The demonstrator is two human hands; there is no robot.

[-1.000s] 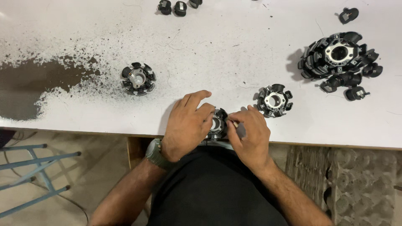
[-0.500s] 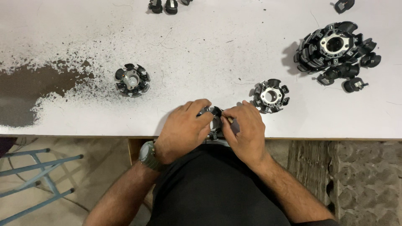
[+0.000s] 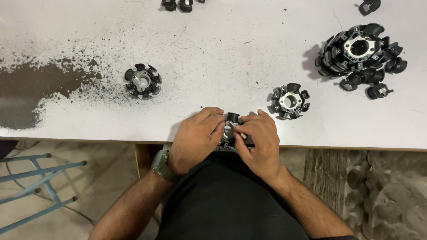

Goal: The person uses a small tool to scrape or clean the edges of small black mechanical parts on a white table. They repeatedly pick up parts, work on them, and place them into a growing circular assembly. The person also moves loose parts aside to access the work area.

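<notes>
My left hand and right hand are both closed around a small black stator ring at the near edge of the white table. My fingers hide most of it, so the exact pinch is hard to make out. Another small ring sits just to the right.

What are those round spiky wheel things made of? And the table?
The round part in the hands, like the one beside them, looks like black plastic spools around a shiny metal core, which gleams silvery. The table seems white-painted, worn to brown at the left; wood or metal, unclear.
</notes>
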